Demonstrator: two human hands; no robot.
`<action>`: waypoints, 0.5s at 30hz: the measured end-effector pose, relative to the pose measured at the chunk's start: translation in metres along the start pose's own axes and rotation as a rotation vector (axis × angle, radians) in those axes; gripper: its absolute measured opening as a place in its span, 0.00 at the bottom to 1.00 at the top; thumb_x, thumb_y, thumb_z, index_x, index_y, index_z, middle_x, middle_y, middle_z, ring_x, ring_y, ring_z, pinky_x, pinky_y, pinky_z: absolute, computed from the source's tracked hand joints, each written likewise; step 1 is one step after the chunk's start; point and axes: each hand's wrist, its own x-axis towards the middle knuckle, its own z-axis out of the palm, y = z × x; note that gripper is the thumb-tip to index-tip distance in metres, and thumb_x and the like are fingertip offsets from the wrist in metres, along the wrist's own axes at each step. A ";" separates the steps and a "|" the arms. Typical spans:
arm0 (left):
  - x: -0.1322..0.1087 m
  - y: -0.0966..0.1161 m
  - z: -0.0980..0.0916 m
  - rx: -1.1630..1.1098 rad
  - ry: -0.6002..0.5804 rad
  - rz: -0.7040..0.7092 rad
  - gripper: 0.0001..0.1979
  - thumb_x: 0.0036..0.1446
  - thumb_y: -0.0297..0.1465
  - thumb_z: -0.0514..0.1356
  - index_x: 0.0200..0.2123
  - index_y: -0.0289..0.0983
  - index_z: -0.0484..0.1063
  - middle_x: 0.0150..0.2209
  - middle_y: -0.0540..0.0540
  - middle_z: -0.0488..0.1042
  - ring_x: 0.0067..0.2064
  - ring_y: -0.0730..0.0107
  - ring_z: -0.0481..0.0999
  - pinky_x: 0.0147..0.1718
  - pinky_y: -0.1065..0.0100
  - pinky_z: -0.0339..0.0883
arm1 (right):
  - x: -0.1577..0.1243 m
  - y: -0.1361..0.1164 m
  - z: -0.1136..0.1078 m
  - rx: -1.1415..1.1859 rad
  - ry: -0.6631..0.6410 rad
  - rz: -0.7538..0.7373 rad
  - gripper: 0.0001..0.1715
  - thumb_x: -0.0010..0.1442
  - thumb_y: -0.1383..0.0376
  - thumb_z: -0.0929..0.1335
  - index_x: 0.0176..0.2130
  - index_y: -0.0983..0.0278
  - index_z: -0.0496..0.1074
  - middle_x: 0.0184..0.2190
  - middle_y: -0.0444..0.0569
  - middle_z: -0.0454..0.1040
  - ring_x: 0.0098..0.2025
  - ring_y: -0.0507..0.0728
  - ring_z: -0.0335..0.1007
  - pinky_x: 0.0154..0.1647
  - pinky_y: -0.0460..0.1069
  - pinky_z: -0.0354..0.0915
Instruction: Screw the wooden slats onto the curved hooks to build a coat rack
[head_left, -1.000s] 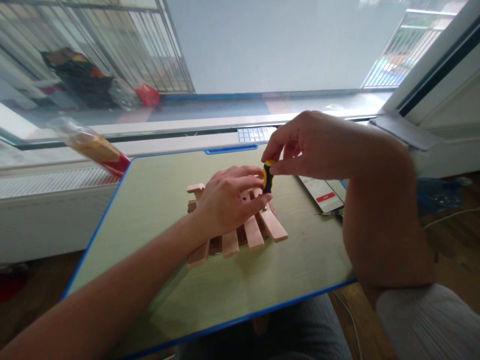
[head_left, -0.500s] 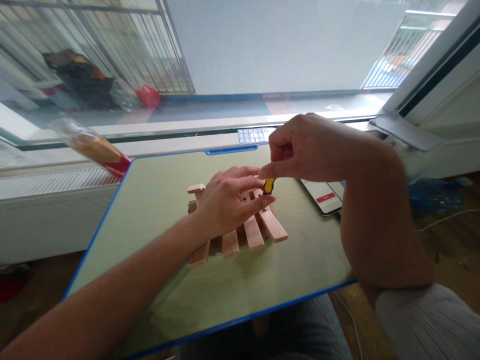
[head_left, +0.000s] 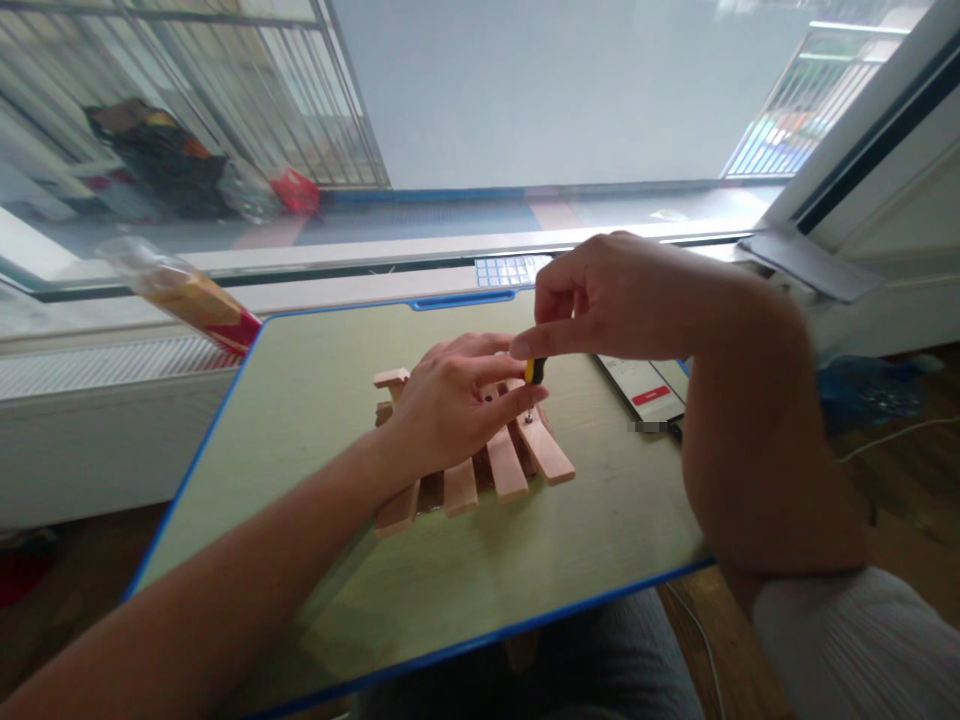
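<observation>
A wooden piece with several slats (head_left: 506, 465) lies on the light green table (head_left: 600, 500). Over its slats rests my left hand (head_left: 457, 400), its thumb and forefinger at the lower part of a small yellow and black screwdriver (head_left: 534, 371). My right hand (head_left: 585, 300) grips the top of that screwdriver from above, fingers curled. The tool stands nearly upright, its tip at a screw (head_left: 529, 418) in the rightmost slat. My left palm covers the middle and upper left of the slats.
A phone or tablet (head_left: 641, 390) lies right of the wooden piece, partly behind my right forearm. A plastic bottle (head_left: 191, 300) leans beyond the table's left edge. A blue-and-white sheet (head_left: 510, 270) lies on the sill.
The screwdriver handle has turned and shows more black. My right hand has shifted very slightly left. The metal by the slat's screw is now more visible.
</observation>
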 end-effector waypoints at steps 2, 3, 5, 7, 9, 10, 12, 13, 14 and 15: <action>0.000 0.000 -0.001 0.002 -0.015 0.003 0.12 0.69 0.45 0.67 0.42 0.46 0.86 0.52 0.44 0.85 0.53 0.56 0.81 0.49 0.55 0.73 | -0.002 0.004 -0.002 0.070 0.012 -0.050 0.19 0.63 0.47 0.74 0.43 0.57 0.84 0.37 0.45 0.84 0.34 0.55 0.75 0.33 0.52 0.65; 0.000 0.000 -0.002 0.005 -0.026 0.006 0.11 0.69 0.44 0.66 0.41 0.46 0.86 0.53 0.44 0.85 0.54 0.56 0.81 0.51 0.55 0.73 | -0.003 0.006 -0.003 0.103 0.010 -0.087 0.18 0.63 0.50 0.75 0.47 0.56 0.84 0.40 0.45 0.85 0.37 0.55 0.77 0.35 0.52 0.67; 0.001 0.001 -0.003 0.013 -0.041 0.022 0.11 0.70 0.43 0.66 0.41 0.45 0.86 0.54 0.45 0.84 0.55 0.56 0.81 0.53 0.54 0.73 | -0.004 0.007 -0.004 0.156 -0.027 -0.140 0.18 0.63 0.57 0.75 0.52 0.55 0.84 0.45 0.45 0.86 0.39 0.55 0.79 0.39 0.51 0.71; 0.002 0.001 -0.003 0.029 -0.045 0.036 0.12 0.71 0.43 0.65 0.41 0.44 0.85 0.55 0.44 0.84 0.55 0.56 0.81 0.53 0.54 0.72 | -0.004 0.007 -0.004 0.181 -0.071 -0.150 0.16 0.62 0.62 0.74 0.50 0.55 0.85 0.45 0.43 0.87 0.39 0.55 0.80 0.40 0.51 0.73; 0.002 0.001 -0.004 0.045 -0.047 0.038 0.13 0.71 0.44 0.64 0.42 0.44 0.85 0.56 0.43 0.83 0.55 0.56 0.81 0.52 0.55 0.72 | -0.003 0.005 -0.004 0.172 -0.085 -0.145 0.13 0.62 0.64 0.73 0.46 0.55 0.87 0.41 0.42 0.87 0.37 0.55 0.79 0.39 0.51 0.72; 0.002 0.001 -0.004 0.051 -0.050 0.035 0.14 0.71 0.45 0.64 0.43 0.44 0.85 0.56 0.43 0.83 0.54 0.56 0.81 0.51 0.55 0.72 | -0.003 0.004 -0.004 0.159 -0.082 -0.145 0.12 0.62 0.64 0.73 0.44 0.55 0.87 0.39 0.42 0.87 0.36 0.55 0.78 0.37 0.51 0.71; 0.002 0.001 -0.004 0.059 -0.053 0.031 0.14 0.71 0.45 0.64 0.44 0.44 0.85 0.56 0.43 0.83 0.54 0.57 0.81 0.51 0.56 0.73 | -0.002 0.002 -0.003 0.127 -0.078 -0.140 0.11 0.62 0.64 0.72 0.42 0.55 0.87 0.37 0.42 0.86 0.35 0.55 0.77 0.37 0.51 0.69; 0.001 0.001 -0.003 0.063 -0.052 0.030 0.13 0.71 0.45 0.64 0.45 0.44 0.85 0.56 0.43 0.83 0.54 0.57 0.81 0.51 0.56 0.73 | -0.002 0.002 -0.003 0.112 -0.074 -0.133 0.10 0.62 0.63 0.72 0.41 0.55 0.86 0.36 0.42 0.86 0.35 0.55 0.76 0.36 0.52 0.68; 0.001 0.001 -0.003 0.068 -0.048 0.032 0.13 0.70 0.45 0.64 0.45 0.44 0.85 0.57 0.44 0.83 0.54 0.56 0.81 0.52 0.55 0.73 | -0.001 0.001 -0.003 0.098 -0.067 -0.122 0.10 0.61 0.63 0.72 0.39 0.55 0.86 0.35 0.43 0.85 0.35 0.55 0.76 0.36 0.52 0.67; 0.001 0.001 -0.003 0.071 -0.043 0.034 0.13 0.70 0.45 0.65 0.45 0.44 0.85 0.58 0.44 0.83 0.55 0.56 0.81 0.53 0.55 0.73 | -0.001 0.001 -0.003 0.082 -0.060 -0.102 0.09 0.61 0.62 0.72 0.38 0.55 0.86 0.35 0.43 0.85 0.34 0.56 0.75 0.36 0.52 0.67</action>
